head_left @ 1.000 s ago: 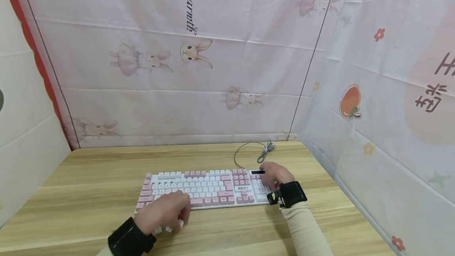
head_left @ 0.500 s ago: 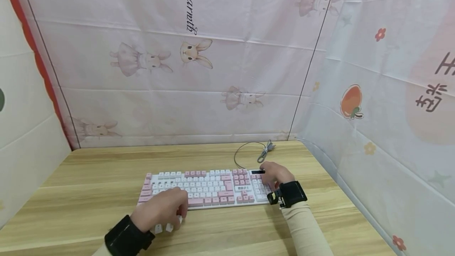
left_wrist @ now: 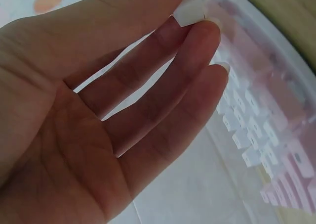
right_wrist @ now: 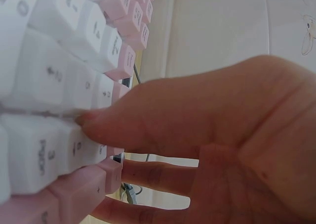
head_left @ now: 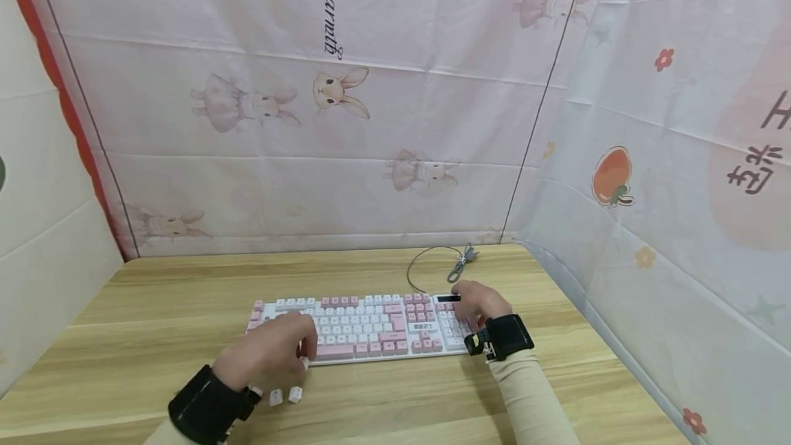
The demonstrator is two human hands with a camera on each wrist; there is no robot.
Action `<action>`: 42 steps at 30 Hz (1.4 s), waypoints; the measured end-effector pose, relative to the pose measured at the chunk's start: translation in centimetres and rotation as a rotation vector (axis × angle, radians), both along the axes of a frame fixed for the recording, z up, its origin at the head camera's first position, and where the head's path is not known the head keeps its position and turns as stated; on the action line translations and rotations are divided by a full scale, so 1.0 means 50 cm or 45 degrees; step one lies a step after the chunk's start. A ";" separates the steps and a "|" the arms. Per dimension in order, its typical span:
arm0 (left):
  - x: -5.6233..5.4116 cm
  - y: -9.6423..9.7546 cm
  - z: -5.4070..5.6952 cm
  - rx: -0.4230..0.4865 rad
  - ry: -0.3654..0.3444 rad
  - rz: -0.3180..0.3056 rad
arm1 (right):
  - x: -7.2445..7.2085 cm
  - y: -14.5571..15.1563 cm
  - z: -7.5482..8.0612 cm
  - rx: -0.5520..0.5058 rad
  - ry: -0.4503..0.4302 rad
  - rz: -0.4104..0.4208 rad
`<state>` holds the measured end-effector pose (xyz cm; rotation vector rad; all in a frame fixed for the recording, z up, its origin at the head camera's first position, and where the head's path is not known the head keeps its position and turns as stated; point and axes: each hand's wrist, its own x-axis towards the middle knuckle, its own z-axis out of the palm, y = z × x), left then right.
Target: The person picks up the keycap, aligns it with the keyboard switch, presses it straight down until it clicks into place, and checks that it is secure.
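Observation:
My left hand (head_left: 272, 352) pinches a white keycap (left_wrist: 191, 7) between thumb and fingertips, over the front-left part of a pink-and-white keyboard (head_left: 364, 328). Its other fingers are bent lightly and apart in the left wrist view. Two loose white keycaps, a left one (head_left: 276, 397) and a right one (head_left: 295, 395), lie on the table just below this hand. My right hand (head_left: 482, 304) grips the keyboard's right end. In the right wrist view, its thumb presses on the number-pad keys (right_wrist: 74, 85) while the other fingers reach past the edge. The left hand hides the keyboard's left front corner.
A grey cable (head_left: 457, 270), partly bundled, lies behind the keyboard on the wooden table (head_left: 185, 294). Printed cloth walls (head_left: 371, 191) stand at the back and both sides.
My left hand has shifted left and slightly away from me, carrying the keycap and uncovering the two loose keycaps more fully. The right hand and keyboard have stayed in place.

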<state>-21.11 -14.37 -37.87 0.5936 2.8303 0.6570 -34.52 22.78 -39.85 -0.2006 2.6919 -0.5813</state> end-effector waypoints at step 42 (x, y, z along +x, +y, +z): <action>-0.095 -0.041 0.021 -0.007 0.130 0.115 | 0.005 -0.004 0.004 -0.005 -0.003 -0.014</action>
